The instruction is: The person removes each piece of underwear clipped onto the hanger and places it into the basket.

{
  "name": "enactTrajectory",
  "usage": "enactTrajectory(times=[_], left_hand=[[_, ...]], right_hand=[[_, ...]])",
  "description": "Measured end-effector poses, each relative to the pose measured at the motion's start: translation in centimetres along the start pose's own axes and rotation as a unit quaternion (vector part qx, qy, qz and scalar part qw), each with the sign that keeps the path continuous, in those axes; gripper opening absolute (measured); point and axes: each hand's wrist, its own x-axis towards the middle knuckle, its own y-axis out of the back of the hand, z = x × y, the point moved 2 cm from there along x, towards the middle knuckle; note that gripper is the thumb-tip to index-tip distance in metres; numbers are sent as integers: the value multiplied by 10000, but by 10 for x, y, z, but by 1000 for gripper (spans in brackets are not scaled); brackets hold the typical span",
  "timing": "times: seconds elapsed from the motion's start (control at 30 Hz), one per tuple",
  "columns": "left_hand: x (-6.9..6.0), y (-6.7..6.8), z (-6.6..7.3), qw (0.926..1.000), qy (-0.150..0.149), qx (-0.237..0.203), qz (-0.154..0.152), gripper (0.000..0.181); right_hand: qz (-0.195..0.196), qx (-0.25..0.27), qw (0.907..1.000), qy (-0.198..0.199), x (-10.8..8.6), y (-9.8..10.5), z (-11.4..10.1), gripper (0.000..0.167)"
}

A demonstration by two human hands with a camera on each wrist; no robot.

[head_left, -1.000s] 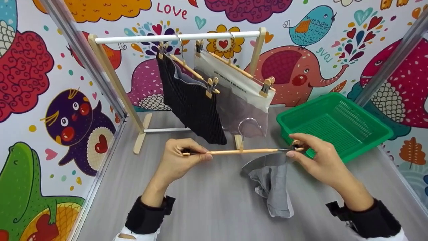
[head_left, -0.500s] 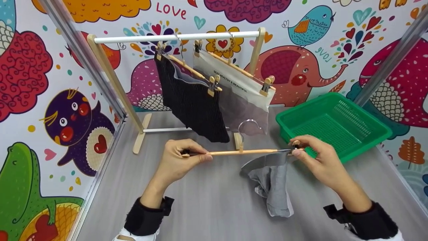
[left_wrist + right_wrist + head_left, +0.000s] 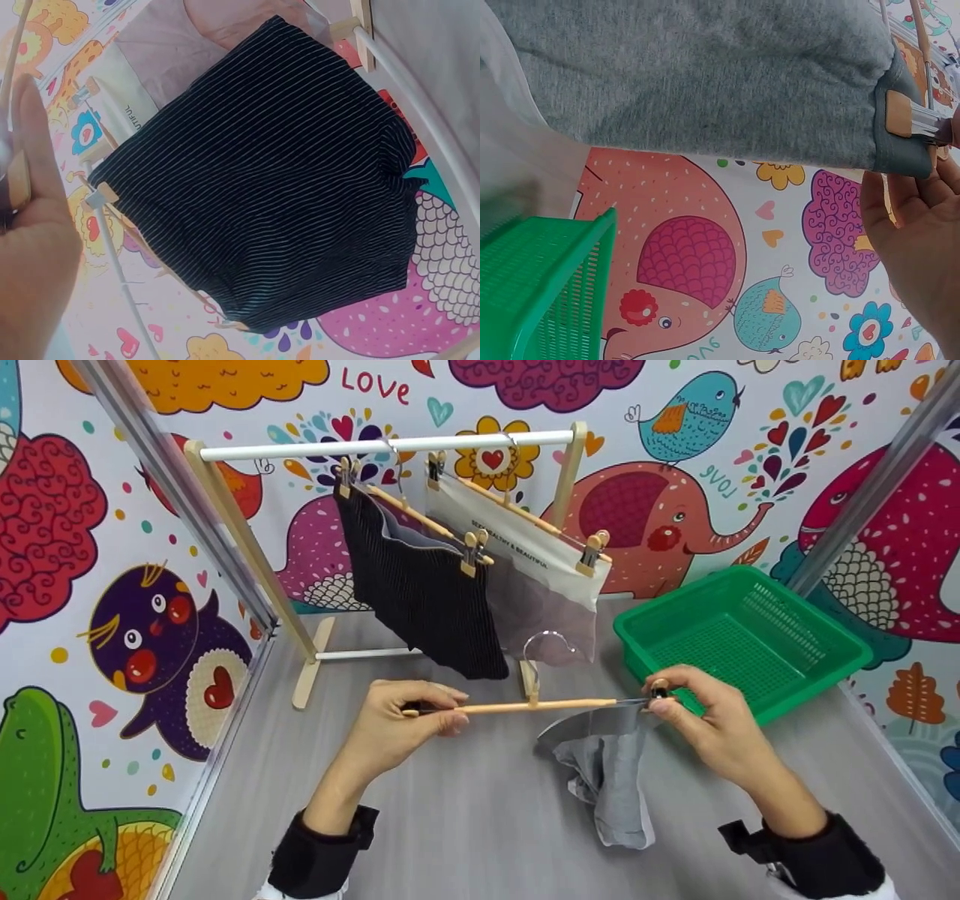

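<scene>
Head view: the left hand [image 3: 391, 726] pinches the nine-o'clock end of a wooden hanger [image 3: 559, 704] between thumb and fingers, while the right hand [image 3: 709, 721] pinches the clip [image 3: 660, 688] at its three-o'clock end. That clip grips the waistband of a grey garment [image 3: 621, 787], hanging towards five o'clock from the hanger's middle. Towards two sits a green basket [image 3: 727, 649], its near edge partly behind the right hand. Towards eleven stands a rack [image 3: 285, 451]; its black striped garment [image 3: 420, 592] partly blocks a white and mauve garment [image 3: 547, 600] at twelve.
</scene>
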Motion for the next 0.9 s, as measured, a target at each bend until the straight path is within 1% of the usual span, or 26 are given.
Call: enactTrajectory(times=[0.17, 0.3, 0.57, 0.77, 0.9], left_hand=[[0, 0, -1, 9999, -39, 95, 19, 10], [1, 0, -1, 9994, -126, 288, 124, 10], [2, 0, 1, 9970, -361, 609, 298, 13], [3, 0, 1, 9963, -499, 614, 322, 13], [2, 2, 2, 9963, -498, 606, 358, 14]], right_hand=[[45, 100, 9999, 96, -1, -2, 3, 35], [64, 171, 9997, 183, -1, -3, 5, 32], [63, 372, 9990, 223, 1, -2, 2, 19], [175, 499, 9984, 212, 2, -2, 0, 14], [152, 572, 9980, 201, 2, -3, 1, 16]])
